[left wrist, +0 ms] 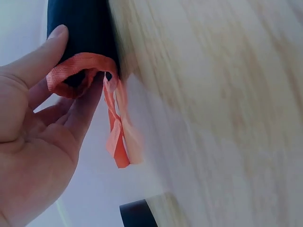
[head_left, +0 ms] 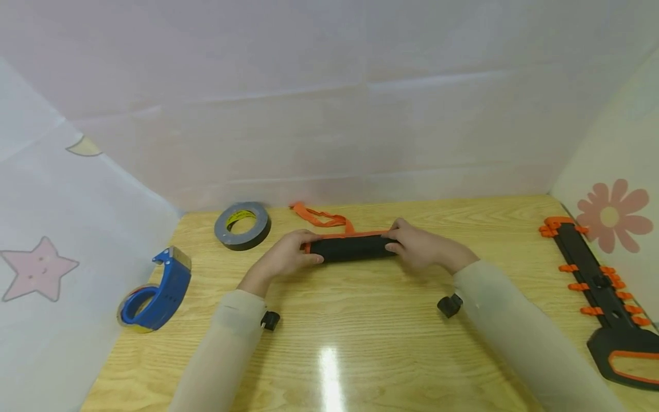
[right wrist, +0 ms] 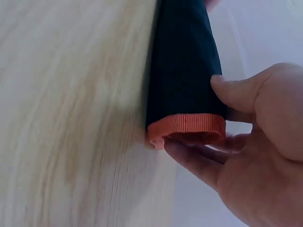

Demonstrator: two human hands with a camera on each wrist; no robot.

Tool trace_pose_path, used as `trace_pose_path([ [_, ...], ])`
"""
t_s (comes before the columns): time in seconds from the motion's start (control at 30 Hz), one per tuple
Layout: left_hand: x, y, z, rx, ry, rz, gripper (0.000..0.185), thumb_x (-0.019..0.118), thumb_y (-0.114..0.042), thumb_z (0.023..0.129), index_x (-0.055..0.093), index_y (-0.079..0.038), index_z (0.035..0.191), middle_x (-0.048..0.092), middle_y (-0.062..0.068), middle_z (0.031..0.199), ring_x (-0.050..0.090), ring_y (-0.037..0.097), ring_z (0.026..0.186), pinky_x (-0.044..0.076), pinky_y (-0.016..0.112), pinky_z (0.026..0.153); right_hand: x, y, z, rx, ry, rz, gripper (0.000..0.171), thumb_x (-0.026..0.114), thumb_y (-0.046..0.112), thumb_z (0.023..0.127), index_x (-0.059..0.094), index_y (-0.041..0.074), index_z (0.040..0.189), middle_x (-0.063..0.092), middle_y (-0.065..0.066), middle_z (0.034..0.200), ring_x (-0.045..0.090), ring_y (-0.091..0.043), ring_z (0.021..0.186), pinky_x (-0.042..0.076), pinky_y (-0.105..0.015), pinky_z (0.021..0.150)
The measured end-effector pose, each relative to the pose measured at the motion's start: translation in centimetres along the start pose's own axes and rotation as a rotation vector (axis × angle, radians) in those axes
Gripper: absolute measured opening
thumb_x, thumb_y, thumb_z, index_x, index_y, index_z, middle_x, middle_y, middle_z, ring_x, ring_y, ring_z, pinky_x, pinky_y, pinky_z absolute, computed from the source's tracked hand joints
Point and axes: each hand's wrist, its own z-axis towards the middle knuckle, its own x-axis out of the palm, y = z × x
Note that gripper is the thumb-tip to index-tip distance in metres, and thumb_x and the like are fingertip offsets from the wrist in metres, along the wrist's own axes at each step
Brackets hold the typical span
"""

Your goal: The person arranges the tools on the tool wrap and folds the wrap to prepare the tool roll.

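Sleeves nearest, mine, both running up to roll [head_left: 352, 248] on table [head_left: 360, 343]. Left hand [head_left: 285, 256] clamps one end of roll, thumb on top, fingers [left wrist: 80, 111] curled under orange hem. Right hand [head_left: 419, 245] clamps other end same way, thumb over black cloth, fingers [right wrist: 199, 163] beneath. Roll lies flat between my grips. Orange strap [head_left: 319, 216] trails just beyond left grip. Grey tape [head_left: 242, 225] beyond left hand, blue dispenser [head_left: 154, 290] well out left. Black-orange tool [head_left: 602, 286] far out right.

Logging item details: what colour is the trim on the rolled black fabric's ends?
Orange trim on the black roll; the right wrist view shows it best.
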Motion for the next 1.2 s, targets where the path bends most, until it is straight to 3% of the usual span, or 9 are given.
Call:
trace_pose_path([
  [0.27,-0.2,-0.6,0.8,-0.033,-0.067,-0.049,0.048,0.071,-0.031,0.107,0.064,-0.014,0.152,0.064,0.012,0.151,0.063,0.032,0.128,0.052,0.052,0.107,-0.6,-1.5,0.6,0.023,-0.031,0.061,0.041,0.053,0.018,0.115,0.063,-0.005,0.147,0.068,-0.016,0.119,0.063,-0.024,0.097,0.054,-0.048,0.093],
  [0.43,-0.3,-0.9,1.4,-0.055,-0.066,-0.024,0.046,0.063,-0.033,0.111,0.064,-0.01,0.151,0.07,0.013,0.134,0.063,0.025,0.103,0.051,0.044,0.094,-0.5,-1.9,0.8,0.081,-0.073,0.122,0.046,0.049,0.024,0.117,0.057,-0.002,0.154,0.068,-0.022,0.141,0.069,-0.036,0.122,0.053,-0.057,0.109],
  [0.5,-0.3,-0.9,1.6,-0.066,-0.068,-0.028,0.041,0.061,-0.033,0.112,0.068,-0.005,0.141,0.071,0.015,0.113,0.059,0.024,0.088,0.051,0.043,0.086,-0.4,-2.0,1.0,0.103,-0.098,0.149,0.046,0.048,0.025,0.117,0.056,-0.001,0.155,0.066,-0.022,0.147,0.067,-0.038,0.131,0.05,-0.059,0.114],
  [0.67,-0.2,-0.9,2.3,-0.108,-0.068,-0.053,0.034,0.058,-0.033,0.114,0.067,-0.002,0.103,0.052,0.007,0.074,0.042,0.02,0.064,0.042,0.039,0.068,-0.2,-2.4,1.7,0.146,-0.15,0.206,0.042,0.048,0.026,0.118,0.059,0.001,0.15,0.072,-0.017,0.128,0.071,-0.026,0.097,0.054,-0.055,0.105],
  [0.77,0.0,-1.1,2.7,-0.142,-0.073,-0.041,0.033,0.059,-0.032,0.113,0.071,-0.001,0.118,0.07,0.015,0.097,0.067,0.029,0.086,0.056,0.043,0.083,0.0,-2.3,2.1,0.164,-0.181,0.223,0.039,0.048,0.026,0.118,0.061,0.002,0.145,0.071,-0.016,0.126,0.069,-0.025,0.098,0.055,-0.053,0.101],
  [0.9,0.2,-1.2,3.0,-0.159,-0.09,-0.003,0.051,0.062,-0.028,0.112,0.056,-0.001,0.156,0.063,0.021,0.15,0.062,0.039,0.132,0.051,0.054,0.113,0.1,-2.2,2.9,0.177,-0.219,0.222,0.038,0.049,0.027,0.117,0.063,0.002,0.142,0.07,-0.019,0.13,0.068,-0.032,0.113,0.055,-0.053,0.1],
  [1.0,0.4,-1.2,3.2,-0.136,-0.121,0.0,0.049,0.065,-0.023,0.11,0.058,-0.005,0.155,0.062,0.02,0.15,0.062,0.039,0.13,0.051,0.054,0.112,0.3,-2.1,3.3,0.192,-0.259,0.217,0.038,0.051,0.027,0.117,0.066,0.001,0.141,0.071,-0.02,0.132,0.068,-0.034,0.115,0.055,-0.054,0.1],
  [1.07,0.5,-1.2,3.1,-0.105,-0.142,0.015,0.049,0.068,-0.021,0.108,0.058,-0.007,0.155,0.059,0.017,0.156,0.057,0.039,0.142,0.048,0.056,0.118,0.4,-2.1,3.5,0.196,-0.298,0.206,0.039,0.054,0.026,0.116,0.066,0.0,0.142,0.07,-0.021,0.134,0.068,-0.035,0.117,0.056,-0.054,0.102],
  [1.2,0.5,-1.4,2.5,-0.004,-0.118,0.114,0.058,0.077,-0.022,0.103,0.058,-0.01,0.156,0.057,0.014,0.159,0.052,0.037,0.149,0.046,0.057,0.121,0.7,-1.8,3.3,0.159,-0.389,0.139,0.037,0.064,0.02,0.111,0.066,-0.001,0.142,0.071,-0.021,0.134,0.069,-0.035,0.114,0.057,-0.053,0.1],
])
